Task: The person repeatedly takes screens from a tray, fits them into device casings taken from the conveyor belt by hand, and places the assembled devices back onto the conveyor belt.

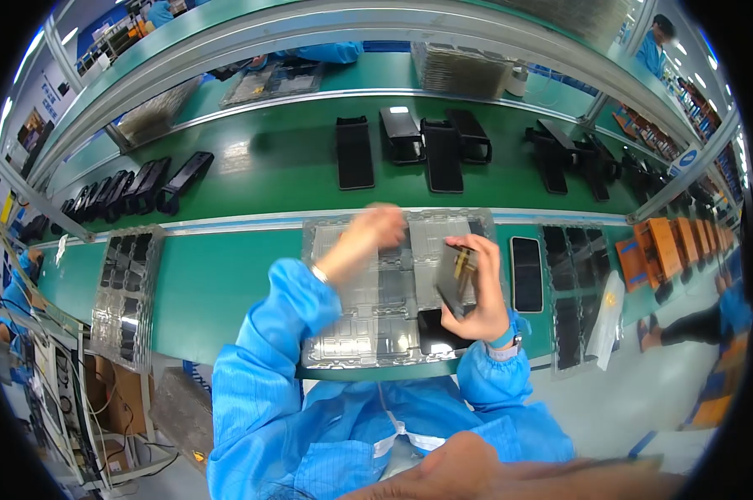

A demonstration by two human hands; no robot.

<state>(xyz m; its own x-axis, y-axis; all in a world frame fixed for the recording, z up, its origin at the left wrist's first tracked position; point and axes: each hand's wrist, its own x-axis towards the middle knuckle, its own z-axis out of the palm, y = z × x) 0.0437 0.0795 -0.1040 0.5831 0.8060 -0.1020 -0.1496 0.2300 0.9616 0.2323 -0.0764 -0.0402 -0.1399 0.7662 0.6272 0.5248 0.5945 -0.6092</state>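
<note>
My right hand (486, 287) grips a phone screen panel (450, 283), thin and dark with a gold-coloured strip on it, tilted up on edge between thumb and fingers. Blurred by motion, my left hand (380, 225) hovers over the far middle of a clear plastic tray (343, 321); its fingers look curled together, and I cannot make out what is in them. Dark panels lie in some of the tray's pockets. A black screen (437, 333) rests near the tray's front right, partly below my right hand. Just right of the tray lies a phone (527, 275) with a light rim.
Several phones in black holders, one a dark phone (356, 154), ride on the green conveyor (268, 158) behind the tray. More trays with dark panels stand at left (126, 292) and right (570, 292). Orange bins (660, 258) line the right. A metal shelf frame crosses overhead.
</note>
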